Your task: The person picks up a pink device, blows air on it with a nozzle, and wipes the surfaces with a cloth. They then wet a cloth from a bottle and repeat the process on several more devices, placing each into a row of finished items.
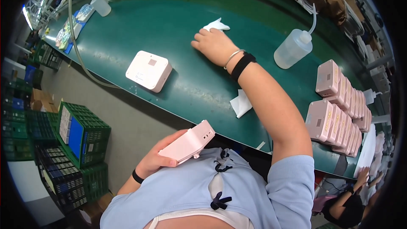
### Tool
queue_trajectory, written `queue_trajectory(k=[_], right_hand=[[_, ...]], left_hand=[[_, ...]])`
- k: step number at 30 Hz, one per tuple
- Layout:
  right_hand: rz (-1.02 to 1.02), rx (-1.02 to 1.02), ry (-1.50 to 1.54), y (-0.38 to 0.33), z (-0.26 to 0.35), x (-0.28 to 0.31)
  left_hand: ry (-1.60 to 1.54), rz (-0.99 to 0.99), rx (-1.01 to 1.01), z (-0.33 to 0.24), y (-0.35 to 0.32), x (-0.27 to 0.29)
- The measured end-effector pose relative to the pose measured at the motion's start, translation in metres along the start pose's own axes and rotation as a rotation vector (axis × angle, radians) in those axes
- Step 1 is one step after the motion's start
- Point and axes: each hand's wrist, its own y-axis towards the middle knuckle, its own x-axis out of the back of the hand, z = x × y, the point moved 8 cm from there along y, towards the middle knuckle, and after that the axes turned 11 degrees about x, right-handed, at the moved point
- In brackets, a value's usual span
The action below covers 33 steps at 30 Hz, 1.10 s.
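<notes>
My left hand (154, 158) is closed around a pale pink plastic device housing (188, 143) near my body. Small ports show on the housing's end, which points to the right. Farther out over the green table, my right hand (214, 46) has its fingers curled down on a white wipe (217, 25); its fingertips are hidden, and the wipe sticks out past the far side. A second pale pink device (149, 70) lies on the table to the left, with a small grille and a label on top. Beneath my right forearm, another white wipe (241, 104) rests near the table edge.
A squeeze bottle (293, 49) with a bent spout stands right of my right arm. Rows of pink devices (335, 116) fill the table's right end. A hose (75, 42) hangs at the left; green crates (85, 133) stand on the floor. Another person's hand (362, 176) is at far right.
</notes>
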Motion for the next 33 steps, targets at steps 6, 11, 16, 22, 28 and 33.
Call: queue_trajectory(k=[6, 11, 16, 22, 28, 33], right_hand=[[-0.311, -0.257, 0.262, -0.063, -0.004, 0.052], [-0.204, -0.789, 0.456, -0.158, -0.014, 0.04], [-0.036, -0.668, 0.267, -0.166, -0.001, 0.028], [-0.229, -0.735, 0.479, -0.158, 0.023, 0.097], [-0.224, -0.417, 0.814, -0.14, 0.158, 0.165], [-0.138, -0.529, 0.618, -0.136, 0.15, 0.149]], left_hand=[[-0.036, 0.045, 0.046, -0.008, 0.003, -0.005], [0.024, 0.058, 0.086, -0.003, 0.013, -0.007], [0.079, 0.071, 0.13, -0.003, 0.015, -0.017], [0.043, 0.026, 0.078, 0.001, 0.013, -0.012], [0.081, 0.03, 0.107, 0.006, 0.007, -0.001], [0.114, -0.002, 0.094, -0.001, 0.008, -0.016]])
